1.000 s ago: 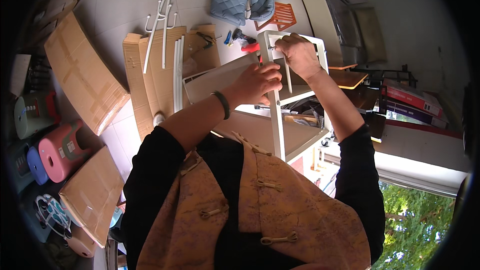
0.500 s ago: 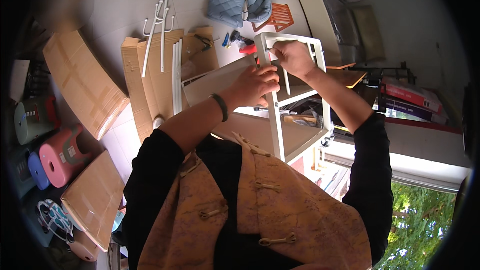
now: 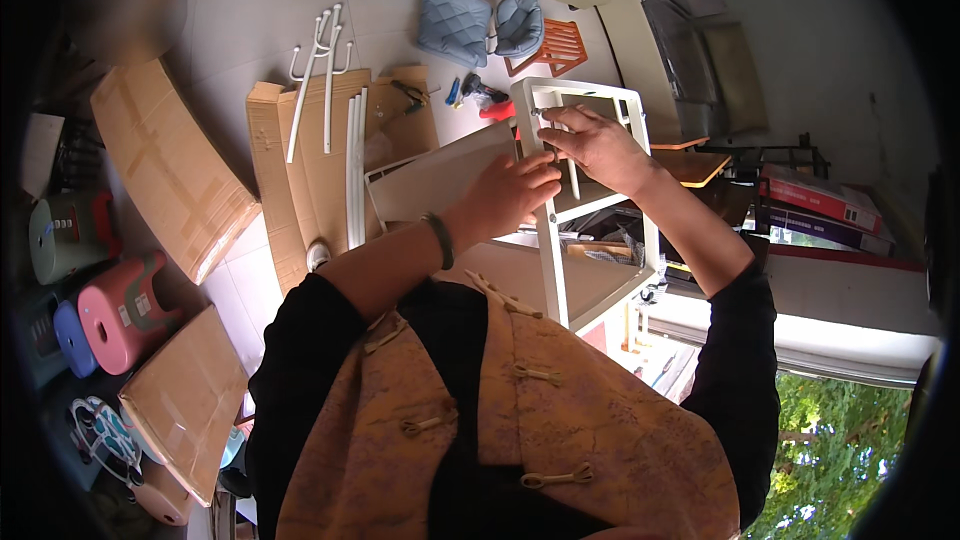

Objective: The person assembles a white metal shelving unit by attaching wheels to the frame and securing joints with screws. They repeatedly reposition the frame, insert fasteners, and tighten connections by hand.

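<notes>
Gripping the upright post of a white furniture frame (image 3: 590, 240), the left hand (image 3: 515, 195) closes its fingers on the post just below the top corner. Right hand (image 3: 597, 145) rests on the frame's upper part with fingers curled toward the same corner; whether it pinches something small cannot be told. Frame stands before the person, over flattened cardboard (image 3: 310, 170) bearing white rods (image 3: 352, 165); plastic stools (image 3: 110, 305) sit well left.

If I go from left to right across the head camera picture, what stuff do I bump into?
Green stool → pink stool → long cardboard box → white metal rods → left hand → right hand on the white frame → red boxes.
</notes>
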A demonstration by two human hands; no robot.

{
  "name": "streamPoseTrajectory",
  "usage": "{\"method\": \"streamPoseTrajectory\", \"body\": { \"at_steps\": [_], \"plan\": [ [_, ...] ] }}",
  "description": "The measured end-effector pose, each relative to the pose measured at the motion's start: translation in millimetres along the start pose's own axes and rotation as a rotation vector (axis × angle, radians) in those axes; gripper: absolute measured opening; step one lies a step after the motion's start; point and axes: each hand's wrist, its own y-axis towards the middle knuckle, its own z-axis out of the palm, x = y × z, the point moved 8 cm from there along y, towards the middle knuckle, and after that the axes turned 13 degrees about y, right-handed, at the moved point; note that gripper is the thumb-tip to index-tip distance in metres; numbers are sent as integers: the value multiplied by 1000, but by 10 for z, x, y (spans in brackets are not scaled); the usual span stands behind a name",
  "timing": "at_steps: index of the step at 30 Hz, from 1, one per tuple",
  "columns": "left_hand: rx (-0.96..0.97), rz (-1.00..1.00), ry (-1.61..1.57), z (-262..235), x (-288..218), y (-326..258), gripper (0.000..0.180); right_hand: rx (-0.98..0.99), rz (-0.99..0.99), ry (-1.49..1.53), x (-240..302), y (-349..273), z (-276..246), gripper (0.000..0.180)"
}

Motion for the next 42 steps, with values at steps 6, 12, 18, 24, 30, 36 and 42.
{"method": "streamPoseTrajectory", "body": {
  "at_steps": [6,12,18,24,30,36,42],
  "plan": [
    [-15,-4,-67,-117,-268,-102,67,20,164,110,-226,344,184,27],
    [-54,-38,-55,-164,-279,-90,64,-242,605,280,-1007,488,299,23],
    [-16,-34,-69,-151,-277,-78,63,-269,1024,595,-1453,-254,513,20],
    [-26,-21,-70,-156,-269,-72,61,-440,532,367,-489,-648,317,14],
    [-7,-28,-51,-118,-272,-70,64,-184,272,213,-93,-249,315,21],
    [-24,-33,-26,-137,-261,-65,64,-326,291,168,-298,452,201,29],
    [65,-45,-87,-113,-272,-69,63,-179,410,415,-443,480,281,29]
  ]
}}
